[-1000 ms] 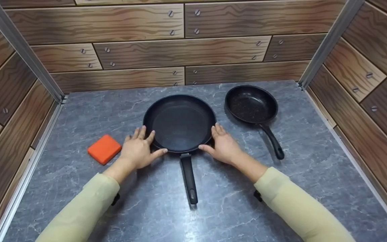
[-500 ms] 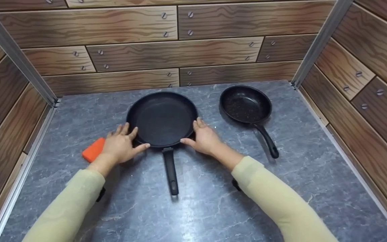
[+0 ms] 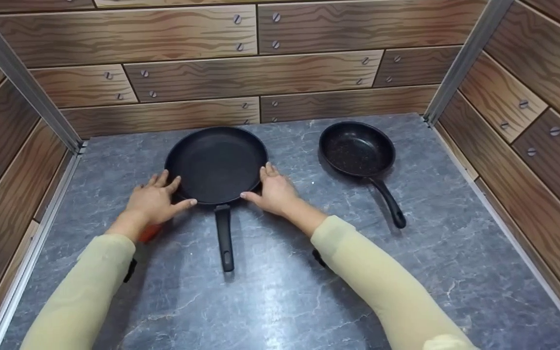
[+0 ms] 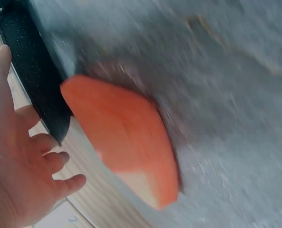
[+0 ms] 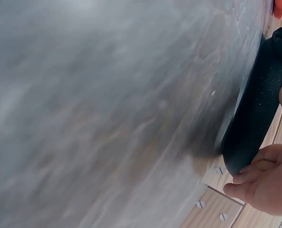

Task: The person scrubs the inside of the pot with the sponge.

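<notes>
A large black frying pan (image 3: 218, 165) is between both hands, its handle pointing toward me. My left hand (image 3: 151, 201) touches the pan's left rim with spread fingers, thumb at the near edge. On the opposite side, my right hand (image 3: 276, 192) rests against the rim, fingers extended and thumb near the handle's base. Mostly hidden under the left wrist in the head view is an orange block (image 3: 149, 233). The left wrist view shows this orange block (image 4: 126, 137) on the table beside the pan wall (image 4: 34, 61), with one pale patch.
A smaller black frying pan (image 3: 357, 148) sits at the back right, its handle pointing forward and right. The grey marbled table (image 3: 280, 291) is enclosed by wood-patterned walls (image 3: 187, 78) with metal corner posts.
Both hands and the large pan have moved left and slightly away from me. The left forearm now covers most of the orange block. The small pan stays in its place.
</notes>
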{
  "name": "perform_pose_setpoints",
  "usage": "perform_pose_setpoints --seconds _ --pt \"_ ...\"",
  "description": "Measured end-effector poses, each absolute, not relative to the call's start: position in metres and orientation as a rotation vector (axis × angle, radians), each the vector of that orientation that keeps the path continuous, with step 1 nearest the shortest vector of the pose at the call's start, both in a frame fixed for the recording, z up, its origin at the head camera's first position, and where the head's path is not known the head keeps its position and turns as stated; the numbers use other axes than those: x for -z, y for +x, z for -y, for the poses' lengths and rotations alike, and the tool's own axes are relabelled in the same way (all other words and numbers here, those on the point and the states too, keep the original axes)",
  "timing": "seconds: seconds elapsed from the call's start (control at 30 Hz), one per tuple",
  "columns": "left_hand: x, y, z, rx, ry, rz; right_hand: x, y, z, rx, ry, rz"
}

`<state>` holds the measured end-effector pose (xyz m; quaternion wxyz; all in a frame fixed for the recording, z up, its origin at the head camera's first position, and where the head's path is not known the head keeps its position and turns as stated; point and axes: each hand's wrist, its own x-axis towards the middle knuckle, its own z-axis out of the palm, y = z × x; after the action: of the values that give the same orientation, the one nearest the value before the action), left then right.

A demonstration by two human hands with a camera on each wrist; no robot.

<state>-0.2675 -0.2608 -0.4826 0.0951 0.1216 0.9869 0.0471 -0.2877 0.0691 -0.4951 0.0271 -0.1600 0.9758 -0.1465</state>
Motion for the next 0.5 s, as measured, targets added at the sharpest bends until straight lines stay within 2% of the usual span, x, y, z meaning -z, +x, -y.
perform_pose_setpoints --seconds 0.5 --pt "0.483 -0.281 0.299 -0.155 0.335 -2.897 0.495 -0.303 -0.031 0.381 -0.492 -2.969"
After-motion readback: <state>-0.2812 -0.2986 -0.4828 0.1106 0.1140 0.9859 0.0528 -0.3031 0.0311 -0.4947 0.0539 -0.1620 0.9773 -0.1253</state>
